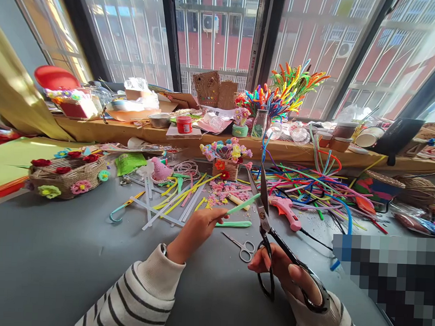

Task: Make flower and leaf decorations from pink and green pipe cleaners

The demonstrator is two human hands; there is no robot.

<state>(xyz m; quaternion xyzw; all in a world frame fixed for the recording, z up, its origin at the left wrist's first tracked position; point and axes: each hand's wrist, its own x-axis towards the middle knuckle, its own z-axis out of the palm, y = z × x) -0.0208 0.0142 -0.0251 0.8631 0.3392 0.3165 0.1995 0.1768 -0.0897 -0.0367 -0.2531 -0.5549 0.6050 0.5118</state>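
Note:
Pinched in my left hand (199, 228) is a light green strip (245, 204), slanting up to the right. My right hand (288, 272) has its fingers through the handles of large black-handled scissors (263, 210), which point upward with their blades parted. The strip's far end reaches the scissors near the base of the blades. A second light green strip (238, 224) lies on the table behind my left hand. Small silver scissors (243, 248) rest between my hands.
A pink glue gun (286, 210) with a black cord lies behind the large scissors. Colourful pipe cleaners (317, 186) spread at the right; a flower-trimmed woven basket (69, 175) stands left. Clear glue sticks (194, 203) lie mid-table. A cluttered ledge (132, 130) runs below the windows.

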